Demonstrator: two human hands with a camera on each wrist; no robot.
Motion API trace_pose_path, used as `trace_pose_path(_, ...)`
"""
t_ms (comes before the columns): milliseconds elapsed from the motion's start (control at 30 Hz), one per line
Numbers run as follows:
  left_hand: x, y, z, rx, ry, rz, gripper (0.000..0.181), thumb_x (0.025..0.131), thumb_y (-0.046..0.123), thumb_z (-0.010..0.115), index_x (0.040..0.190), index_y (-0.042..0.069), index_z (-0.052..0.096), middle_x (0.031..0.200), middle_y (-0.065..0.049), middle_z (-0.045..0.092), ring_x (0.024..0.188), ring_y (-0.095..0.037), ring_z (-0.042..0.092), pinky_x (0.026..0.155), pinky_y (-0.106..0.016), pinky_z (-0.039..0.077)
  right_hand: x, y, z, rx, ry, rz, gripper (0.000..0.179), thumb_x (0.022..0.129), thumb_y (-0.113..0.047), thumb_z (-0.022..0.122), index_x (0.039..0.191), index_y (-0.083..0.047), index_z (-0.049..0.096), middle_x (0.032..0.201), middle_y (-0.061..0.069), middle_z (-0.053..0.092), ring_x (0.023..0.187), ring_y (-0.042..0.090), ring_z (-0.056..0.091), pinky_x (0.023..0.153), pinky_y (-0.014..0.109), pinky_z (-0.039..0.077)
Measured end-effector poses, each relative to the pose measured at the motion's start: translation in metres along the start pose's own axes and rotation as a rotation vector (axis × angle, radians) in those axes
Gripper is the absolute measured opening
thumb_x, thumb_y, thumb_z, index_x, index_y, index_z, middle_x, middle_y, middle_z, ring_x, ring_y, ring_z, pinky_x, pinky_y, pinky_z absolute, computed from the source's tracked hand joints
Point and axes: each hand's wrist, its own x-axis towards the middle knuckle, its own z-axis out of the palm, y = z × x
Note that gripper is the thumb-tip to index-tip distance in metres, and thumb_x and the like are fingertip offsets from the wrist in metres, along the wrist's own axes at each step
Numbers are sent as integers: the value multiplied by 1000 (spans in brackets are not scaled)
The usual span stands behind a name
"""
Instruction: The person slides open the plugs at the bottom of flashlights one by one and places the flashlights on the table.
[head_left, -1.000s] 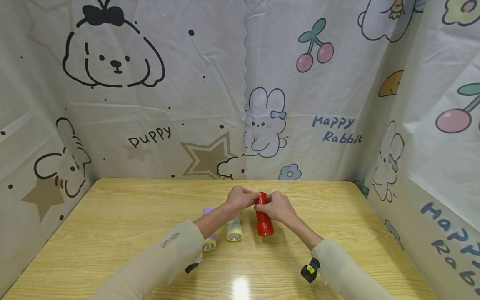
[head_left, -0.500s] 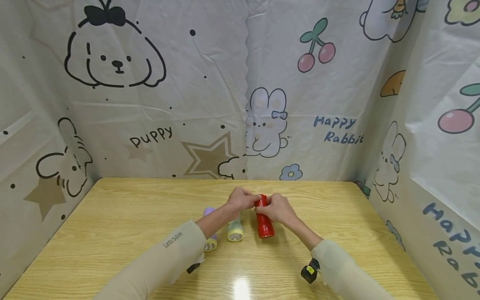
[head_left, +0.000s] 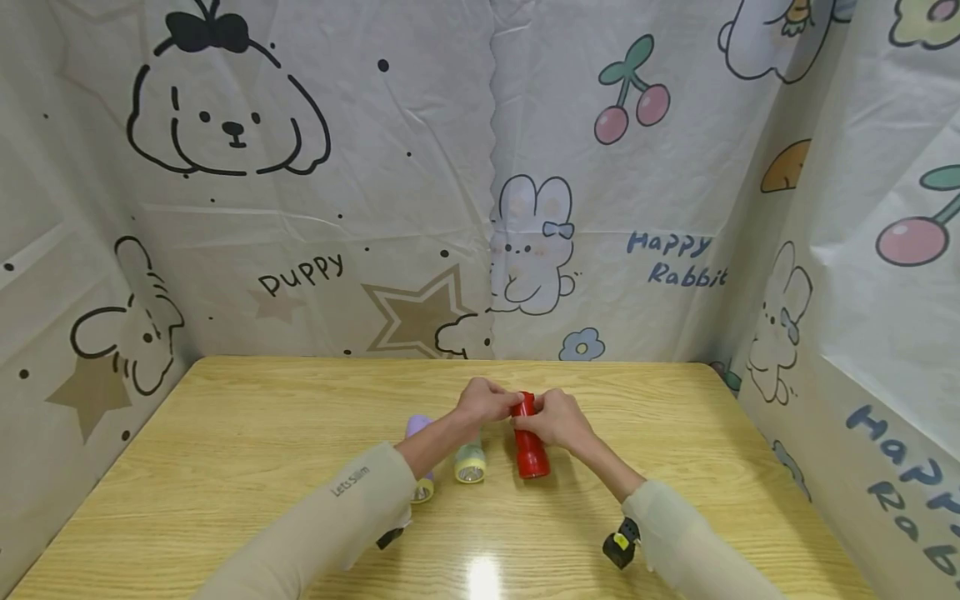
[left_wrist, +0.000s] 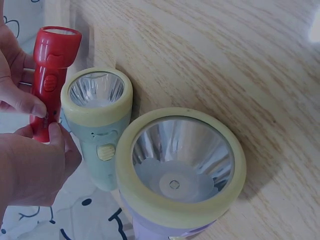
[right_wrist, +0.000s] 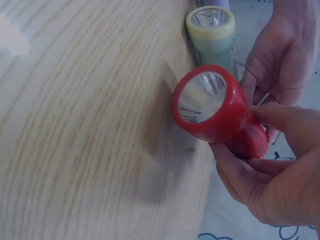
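Note:
A red flashlight [head_left: 531, 450] is held between both hands over the table, its lens end toward the person. My left hand [head_left: 486, 401] pinches its tail end, thumb and fingertips at the rear tip. Around the middle of its body curl the thumb and fingers of my right hand [head_left: 558, 418]. In the left wrist view a slide switch [left_wrist: 50, 83] shows on the red barrel. Left of it lie a green flashlight [head_left: 470, 467] with a cream head and a purple flashlight [left_wrist: 180, 165], also cream-rimmed. The left forearm partly covers the purple one in the head view.
The wood-grain table [head_left: 285, 417] ends at a patterned cloth backdrop [head_left: 420, 208], with cloth along both sides too. A black wrist camera [head_left: 619, 545] hangs under the right sleeve. Light glares off the table [head_left: 483, 579] near the front.
Both hands and the red flashlight have shifted slightly toward the person. The grip on it looks the same, and the green and purple flashlights stay in place.

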Motion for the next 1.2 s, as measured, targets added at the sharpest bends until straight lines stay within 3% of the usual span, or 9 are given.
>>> trace_pose_path(267,3,-3,2,12,-2,15,25,91,18,74,103,-4,72,95,-9,67,88,-20,61,83,-35,54,1,2,1,27,-9,12,25,84,-23,80,76,-4,65,64,4,60,56,15,58,51,26,52)
trace_pose_path(433,4,-4,3,25,-2,26,22,91,18,74,97,-3,73,89,-8,67,85,-19,59,84,-38,53,3,3,1,47,-19,20,24,84,-22,81,78,-3,67,67,5,63,58,16,61,52,27,54)
trace_pose_path(667,4,-3,4,52,1,52,19,92,17,73,88,-1,75,77,-3,64,78,-15,54,72,-29,50,3,6,1,55,-20,14,23,84,-21,81,79,-2,67,69,6,63,59,16,63,55,31,57)
trace_pose_path(800,6,-3,4,45,-7,56,18,92,15,72,87,-2,74,75,-3,62,76,-15,54,72,-30,50,3,5,1,45,-20,17,24,84,-20,81,80,-2,66,69,6,63,59,16,62,53,28,56)
trace_pose_path(1067,7,-1,5,29,-29,31,18,91,13,73,96,-4,72,91,-8,66,85,-18,57,83,-36,54,5,4,2,16,-15,26,25,84,-21,80,79,-2,65,68,5,63,59,16,62,53,27,55)
trace_pose_path(1200,8,-1,5,30,-33,35,17,89,10,73,94,-5,71,91,-8,66,85,-18,57,84,-37,53,5,5,1,31,-21,40,24,84,-21,80,79,-3,66,67,5,63,59,16,61,53,27,55)
